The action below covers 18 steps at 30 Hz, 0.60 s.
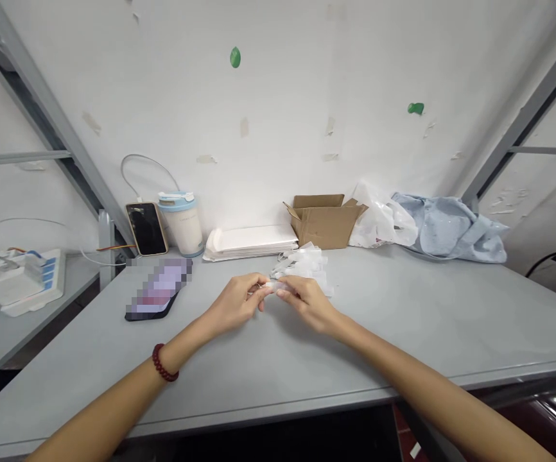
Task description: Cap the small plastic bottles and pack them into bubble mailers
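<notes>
My left hand (pixel 242 299) and my right hand (pixel 311 303) meet over the middle of the table (pixel 268 366). Both are closed, fingertips pinching a small whitish translucent piece (pixel 272 285) between them. Fingers cover most of it, so its exact kind is unclear. Right behind my hands lies a loose pile of small white translucent pieces (pixel 309 260), some with thin grey loops or strings at their left ends. A dark red bead bracelet circles my left wrist.
Along the wall stand a phone (pixel 147 228), a blue-lidded cup (pixel 182 224), a stack of white envelopes (pixel 253 240), an open cardboard box (pixel 326 226), a white plastic bag (pixel 381 218) and light blue cloth (pixel 451 228). Another phone (pixel 160 292) lies left; a power strip (pixel 47 282) sits beyond.
</notes>
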Each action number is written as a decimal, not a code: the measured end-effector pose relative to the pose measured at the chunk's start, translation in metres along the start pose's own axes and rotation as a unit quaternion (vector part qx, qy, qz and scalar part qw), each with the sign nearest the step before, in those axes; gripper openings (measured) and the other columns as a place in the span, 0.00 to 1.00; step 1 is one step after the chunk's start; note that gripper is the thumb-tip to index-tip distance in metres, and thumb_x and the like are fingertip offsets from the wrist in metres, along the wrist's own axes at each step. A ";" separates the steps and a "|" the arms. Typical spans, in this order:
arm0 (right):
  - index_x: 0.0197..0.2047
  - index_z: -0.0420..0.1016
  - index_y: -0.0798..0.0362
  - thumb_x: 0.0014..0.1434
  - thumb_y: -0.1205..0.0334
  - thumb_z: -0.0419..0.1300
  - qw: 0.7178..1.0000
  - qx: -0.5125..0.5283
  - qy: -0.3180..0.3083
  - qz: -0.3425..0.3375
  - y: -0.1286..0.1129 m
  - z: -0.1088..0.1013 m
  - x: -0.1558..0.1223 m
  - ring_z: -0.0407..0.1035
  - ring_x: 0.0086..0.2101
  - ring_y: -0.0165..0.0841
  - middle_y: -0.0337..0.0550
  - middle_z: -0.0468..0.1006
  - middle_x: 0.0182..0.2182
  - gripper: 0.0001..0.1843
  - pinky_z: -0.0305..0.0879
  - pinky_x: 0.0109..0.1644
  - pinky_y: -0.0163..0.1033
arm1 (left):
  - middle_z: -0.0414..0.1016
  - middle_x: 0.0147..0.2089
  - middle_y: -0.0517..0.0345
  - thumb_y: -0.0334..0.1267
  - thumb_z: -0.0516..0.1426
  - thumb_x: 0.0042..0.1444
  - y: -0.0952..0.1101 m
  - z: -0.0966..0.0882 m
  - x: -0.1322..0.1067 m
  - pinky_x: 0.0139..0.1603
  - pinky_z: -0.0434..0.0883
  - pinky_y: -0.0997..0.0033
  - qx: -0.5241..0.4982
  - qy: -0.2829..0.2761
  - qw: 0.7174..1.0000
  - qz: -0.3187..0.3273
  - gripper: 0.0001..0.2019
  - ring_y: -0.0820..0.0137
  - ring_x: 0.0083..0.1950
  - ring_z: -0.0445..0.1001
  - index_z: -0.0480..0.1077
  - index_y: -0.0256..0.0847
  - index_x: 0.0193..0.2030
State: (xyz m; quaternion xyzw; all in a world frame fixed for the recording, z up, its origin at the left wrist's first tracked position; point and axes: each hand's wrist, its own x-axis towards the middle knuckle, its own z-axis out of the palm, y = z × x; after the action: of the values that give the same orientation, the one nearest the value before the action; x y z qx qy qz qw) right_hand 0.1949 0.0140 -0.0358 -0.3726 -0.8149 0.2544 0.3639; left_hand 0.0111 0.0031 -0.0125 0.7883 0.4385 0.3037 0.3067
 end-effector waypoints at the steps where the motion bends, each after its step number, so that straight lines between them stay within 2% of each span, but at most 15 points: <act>1: 0.37 0.69 0.55 0.61 0.55 0.49 1.000 0.022 -0.006 0.014 -0.001 -0.001 0.000 0.59 0.27 0.29 0.39 0.67 0.25 0.14 0.54 0.32 0.35 | 0.69 0.24 0.60 0.41 0.49 0.60 0.000 0.001 -0.001 0.26 0.64 0.76 0.029 0.012 0.999 0.019 0.12 0.74 0.25 0.68 0.68 0.35 0.38; 5: 0.25 0.64 0.55 0.59 0.53 0.50 0.984 0.143 -0.046 0.095 -0.002 -0.001 0.003 0.50 0.22 0.25 0.33 0.56 0.19 0.16 0.47 0.26 0.33 | 0.70 0.28 0.58 0.38 0.48 0.60 0.000 0.003 -0.002 0.29 0.65 0.75 0.098 0.033 0.992 0.078 0.11 0.74 0.26 0.69 0.68 0.35 0.39; 8: 0.25 0.63 0.55 0.57 0.48 0.50 0.961 0.225 -0.068 0.146 0.001 0.001 0.005 0.47 0.19 0.24 0.31 0.52 0.17 0.19 0.45 0.24 0.33 | 0.73 0.32 0.56 0.40 0.49 0.60 -0.002 0.003 -0.002 0.28 0.66 0.75 0.097 0.043 0.992 0.074 0.10 0.73 0.26 0.70 0.67 0.37 0.40; 10: 0.27 0.64 0.55 0.56 0.46 0.51 0.955 0.249 -0.066 0.149 0.003 0.001 0.006 0.47 0.19 0.24 0.30 0.52 0.17 0.20 0.46 0.23 0.33 | 0.74 0.33 0.56 0.41 0.50 0.59 -0.003 0.002 -0.001 0.27 0.67 0.75 0.084 0.054 0.993 0.054 0.11 0.73 0.27 0.71 0.67 0.37 0.42; 14: 0.26 0.62 0.54 0.56 0.44 0.51 0.965 0.229 -0.038 0.123 0.000 -0.002 0.007 0.50 0.19 0.24 0.31 0.55 0.16 0.20 0.47 0.23 0.33 | 0.74 0.38 0.55 0.45 0.49 0.59 -0.003 0.000 0.000 0.27 0.68 0.74 0.058 0.054 0.997 0.024 0.14 0.74 0.25 0.72 0.66 0.38 0.44; 18: 0.23 0.59 0.53 0.57 0.45 0.51 0.969 0.214 0.004 0.123 -0.003 -0.005 0.007 0.52 0.18 0.24 0.31 0.57 0.16 0.21 0.49 0.23 0.32 | 0.73 0.44 0.52 0.46 0.50 0.58 -0.001 -0.003 0.001 0.28 0.68 0.74 0.064 0.085 0.994 0.008 0.15 0.72 0.30 0.73 0.65 0.39 0.46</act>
State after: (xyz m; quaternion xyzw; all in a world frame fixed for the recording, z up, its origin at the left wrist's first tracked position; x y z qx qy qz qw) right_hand 0.1942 0.0190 -0.0281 -0.3841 -0.6879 0.4645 0.4044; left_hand 0.0084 0.0054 -0.0112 0.7814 0.4749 0.3431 0.2150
